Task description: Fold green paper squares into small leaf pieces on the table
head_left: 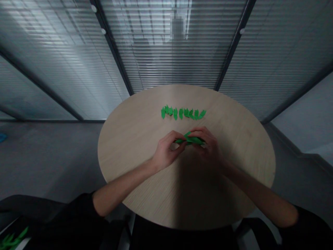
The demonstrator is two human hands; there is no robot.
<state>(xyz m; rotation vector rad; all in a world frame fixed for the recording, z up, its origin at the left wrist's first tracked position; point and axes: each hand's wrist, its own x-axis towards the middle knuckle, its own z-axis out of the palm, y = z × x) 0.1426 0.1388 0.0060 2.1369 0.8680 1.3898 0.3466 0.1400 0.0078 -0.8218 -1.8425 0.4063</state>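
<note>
Both my hands meet over the table around a folded green piece (194, 139), thin and pointed like a leaf or creased paper; its exact kind cannot be made out. My left hand (169, 147) pinches its left end between thumb and fingers. On the other end, my right hand (206, 146) is closed, its fingers partly covering the piece. Just beyond my hands lies a row of several small green leaf-shaped pieces (181, 113), some of them overlapping.
The round wooden table (125, 139) stands before glass partitions with blinds (174, 62). More green pieces (14, 239) lie at the lower left, near a dark chair (33, 205). A blue object (2, 137) sits on the floor at the far left.
</note>
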